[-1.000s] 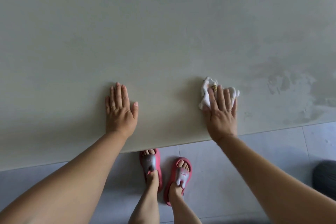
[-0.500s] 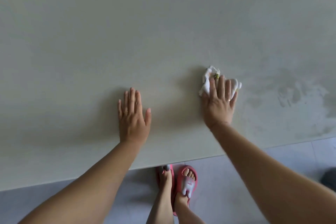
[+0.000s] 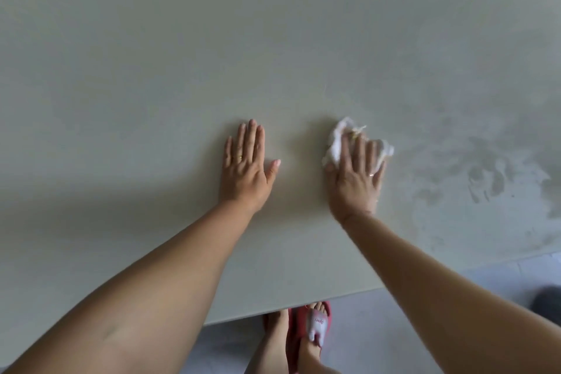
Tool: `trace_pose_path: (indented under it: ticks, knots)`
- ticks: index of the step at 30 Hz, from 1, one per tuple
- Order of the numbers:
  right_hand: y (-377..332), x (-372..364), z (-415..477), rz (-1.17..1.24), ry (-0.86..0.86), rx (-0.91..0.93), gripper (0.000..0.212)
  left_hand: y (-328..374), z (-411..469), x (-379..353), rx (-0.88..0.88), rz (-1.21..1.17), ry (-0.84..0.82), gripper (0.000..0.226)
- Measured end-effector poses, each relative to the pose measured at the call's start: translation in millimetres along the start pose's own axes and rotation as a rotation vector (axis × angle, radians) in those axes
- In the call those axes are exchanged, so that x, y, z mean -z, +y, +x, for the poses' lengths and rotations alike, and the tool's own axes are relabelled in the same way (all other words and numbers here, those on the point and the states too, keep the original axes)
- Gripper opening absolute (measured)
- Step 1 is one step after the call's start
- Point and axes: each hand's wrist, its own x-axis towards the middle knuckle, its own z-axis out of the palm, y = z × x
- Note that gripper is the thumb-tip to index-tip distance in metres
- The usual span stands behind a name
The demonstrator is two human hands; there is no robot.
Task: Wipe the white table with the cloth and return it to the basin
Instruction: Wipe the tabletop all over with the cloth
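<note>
left hand (image 3: 244, 170) lies flat on the table (image 3: 182, 55), fingers straight and close together, thumb stuck out to the side, ring on one finger. right hand (image 3: 355, 179) presses the crumpled white cloth (image 3: 335, 144) down with straight fingers slightly spread, just right of the left hand, near the table's front edge. wet streaks (image 3: 485, 173) off to the right. pink slippers (image 3: 315, 325) on the floor (image 3: 425, 282) below the edge.
</note>
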Motion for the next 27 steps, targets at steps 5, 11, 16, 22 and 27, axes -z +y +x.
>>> trace_pose_path:
  ticks: [5,11,16,22,27]
  knots:
    - [-4.1,-1.3,-8.3,-0.165,-0.068,0.645,0.056,2.8,-0.8,4.2,-0.013,-0.030,0.050,0.064]
    - [6.1,9.7,35.8,-0.057,0.000,0.130,0.058,1.1,-2.4,-0.1,-0.013,-0.005,0.067,0.067]
    - [-41.1,-9.6,-1.8,-0.094,-0.017,0.523,0.056,2.8,-1.8,2.0,-0.013,-0.002,0.074,0.063]
    - [5.0,23.5,90.2,-0.086,-0.038,0.371,0.057,-0.6,-0.6,-0.4,-0.021,0.013,0.087,0.064]
    - [-49.7,4.9,76.1,0.044,0.061,0.030,0.059,-0.3,-0.3,-1.6,0.007,0.043,0.055,0.065]
